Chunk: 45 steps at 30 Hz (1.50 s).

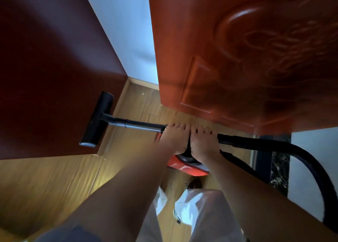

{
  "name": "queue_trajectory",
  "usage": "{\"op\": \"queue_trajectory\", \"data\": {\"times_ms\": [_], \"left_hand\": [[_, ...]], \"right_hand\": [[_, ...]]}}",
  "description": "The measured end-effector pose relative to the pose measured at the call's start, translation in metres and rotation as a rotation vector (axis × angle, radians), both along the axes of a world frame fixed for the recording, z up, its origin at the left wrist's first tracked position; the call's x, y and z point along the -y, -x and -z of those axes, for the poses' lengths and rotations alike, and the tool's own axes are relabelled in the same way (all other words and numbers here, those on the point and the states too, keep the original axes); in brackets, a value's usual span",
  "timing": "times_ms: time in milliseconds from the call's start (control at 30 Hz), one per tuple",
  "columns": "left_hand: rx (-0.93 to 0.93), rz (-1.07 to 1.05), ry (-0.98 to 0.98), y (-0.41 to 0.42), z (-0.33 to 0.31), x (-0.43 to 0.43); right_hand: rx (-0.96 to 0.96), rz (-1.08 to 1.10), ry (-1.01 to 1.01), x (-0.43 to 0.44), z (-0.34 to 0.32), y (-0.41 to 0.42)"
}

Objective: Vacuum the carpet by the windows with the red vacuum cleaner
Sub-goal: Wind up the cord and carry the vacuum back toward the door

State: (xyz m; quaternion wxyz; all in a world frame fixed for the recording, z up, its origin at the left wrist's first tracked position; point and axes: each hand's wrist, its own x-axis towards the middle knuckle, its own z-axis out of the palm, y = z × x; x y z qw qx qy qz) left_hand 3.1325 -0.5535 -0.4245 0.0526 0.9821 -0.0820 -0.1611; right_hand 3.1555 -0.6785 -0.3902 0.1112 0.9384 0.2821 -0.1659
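Note:
Both hands grip the black wand (142, 125) of the vacuum cleaner side by side. My left hand (175, 139) curls round the wand's near end; my right hand (203, 143) curls round it just beside, where the black hose (300, 155) begins. The wand points left and ends in a flat black floor head (97, 120), held in the air in front of a dark red wall. Below my hands the red vacuum body (184, 166) sits on the wooden floor, mostly hidden by my arms. The hose loops down on the right. No carpet is in view.
An orange-brown panelled door (237, 58) stands close in front and to the right. A dark red wall (45, 68) fills the left, a white wall (126, 31) the gap between. Wooden floor (54, 177) lies below. A dark marble threshold strip (279, 166) runs at right. My legs in pale trousers (201, 214) are at the bottom.

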Motion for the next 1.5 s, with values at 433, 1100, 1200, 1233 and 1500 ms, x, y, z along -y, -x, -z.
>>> {"op": "queue_trajectory", "data": {"times_ms": [433, 1100, 1200, 1233, 1500], "left_hand": [[0.097, -0.102, -0.036, -0.069, 0.236, -0.037], [0.201, -0.012, 0.007, -0.139, 0.322, -0.046], [0.17, 0.002, 0.053, -0.141, 0.326, -0.046], [0.166, 0.0, 0.07, -0.14, 0.327, -0.046], [0.09, -0.045, 0.117, -0.13, 0.315, -0.06]], "right_hand": [[0.176, -0.114, -0.041, -0.039, 0.24, -0.078], [0.13, -0.065, -0.131, -0.031, 0.333, -0.143], [0.115, -0.063, -0.158, -0.03, 0.334, -0.142], [0.116, -0.066, -0.162, -0.029, 0.334, -0.141], [-0.092, -0.107, -0.126, -0.032, 0.324, -0.149]]}}
